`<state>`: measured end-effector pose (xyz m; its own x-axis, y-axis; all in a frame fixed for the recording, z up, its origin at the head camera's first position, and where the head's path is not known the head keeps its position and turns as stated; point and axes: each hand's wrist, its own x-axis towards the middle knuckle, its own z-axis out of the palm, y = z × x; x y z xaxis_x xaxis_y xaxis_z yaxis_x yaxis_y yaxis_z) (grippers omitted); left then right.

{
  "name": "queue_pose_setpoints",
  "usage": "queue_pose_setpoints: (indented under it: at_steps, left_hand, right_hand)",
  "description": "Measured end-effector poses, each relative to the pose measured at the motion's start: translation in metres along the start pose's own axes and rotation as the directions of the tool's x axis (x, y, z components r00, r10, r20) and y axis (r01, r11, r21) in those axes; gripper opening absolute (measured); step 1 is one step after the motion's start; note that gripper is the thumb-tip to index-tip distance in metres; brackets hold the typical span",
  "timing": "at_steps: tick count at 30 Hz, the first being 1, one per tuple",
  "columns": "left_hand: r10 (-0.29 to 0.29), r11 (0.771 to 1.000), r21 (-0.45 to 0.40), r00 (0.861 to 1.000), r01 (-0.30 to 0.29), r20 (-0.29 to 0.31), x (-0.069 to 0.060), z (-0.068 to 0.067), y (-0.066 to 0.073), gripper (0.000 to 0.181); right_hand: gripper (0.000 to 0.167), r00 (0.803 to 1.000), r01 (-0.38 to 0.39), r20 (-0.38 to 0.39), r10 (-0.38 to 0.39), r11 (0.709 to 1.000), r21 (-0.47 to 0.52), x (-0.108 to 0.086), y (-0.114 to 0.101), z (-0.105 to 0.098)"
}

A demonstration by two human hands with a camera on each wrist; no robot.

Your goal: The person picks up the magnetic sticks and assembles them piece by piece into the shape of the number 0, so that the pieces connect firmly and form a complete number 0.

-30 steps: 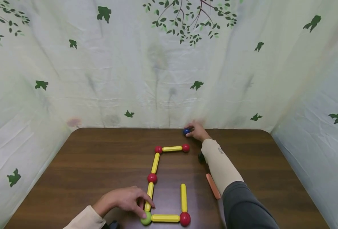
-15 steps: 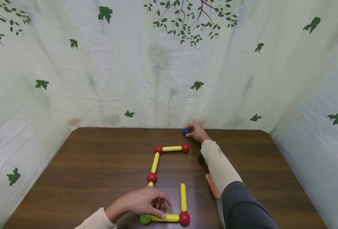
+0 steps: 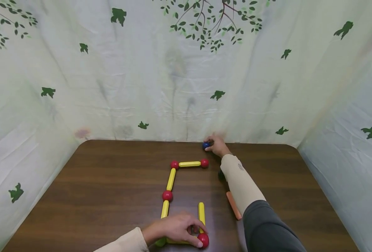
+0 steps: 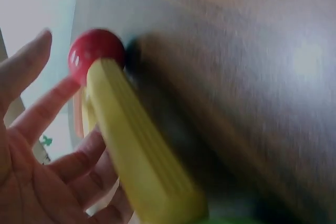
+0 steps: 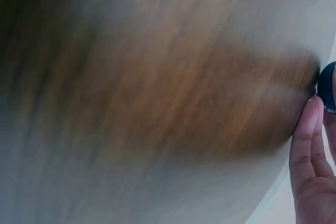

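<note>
My right hand (image 3: pixel 218 145) pinches a blue ball (image 3: pixel 206 145) at the table's far edge. In the right wrist view the ball (image 5: pixel 326 87) looks dark and is cut by the frame's edge. My left hand (image 3: pixel 181 231) reaches over a yellow stick to the near red ball (image 3: pixel 203 240). In the left wrist view one fingertip meets or nearly meets that red ball (image 4: pixel 94 53), while the fingers (image 4: pixel 44 106) stay spread. The stick (image 4: pixel 139 145) runs beside them. A green ball (image 3: pixel 161 241) at the stick's left end is partly covered by the hand.
Yellow sticks and red balls form a bent chain on the brown table (image 3: pixel 116 182), with a red ball (image 3: pixel 167 195) midway and another (image 3: pixel 204 163) at its far end. An orange stick (image 3: pixel 233 205) and a dark ball (image 3: pixel 221 175) lie beside the right sleeve.
My left hand has left the green ball and slid right along the near yellow stick to the red ball. The right hand has kept its place with the blue ball.
</note>
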<state>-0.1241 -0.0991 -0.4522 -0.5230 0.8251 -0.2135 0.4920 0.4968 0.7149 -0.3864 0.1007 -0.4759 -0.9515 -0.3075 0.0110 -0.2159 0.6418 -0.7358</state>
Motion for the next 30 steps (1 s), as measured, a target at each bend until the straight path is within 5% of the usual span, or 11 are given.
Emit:
queue_pose_setpoints:
  at_steps: [7,23,30]
  left_hand:
    - [-0.028,1.0,-0.005,0.999,0.028,-0.044,0.005,0.01,0.005,0.021]
    - [0.008,1.0,-0.015,0.997,-0.01,-0.083,0.007,0.014,0.002,0.016]
    - [-0.003,0.998,-0.067,0.996,-0.003,-0.091,0.008,0.015,-0.002,0.017]
  right_hand:
    - [0.031,1.0,-0.018,-0.008,0.018,1.0,0.007,-0.002,0.0,0.001]
    - [0.03,0.999,-0.03,0.022,0.03,0.999,0.024,-0.002,0.006,-0.005]
    - [0.032,0.994,-0.082,0.087,0.068,0.981,0.174,-0.01,0.003,-0.009]
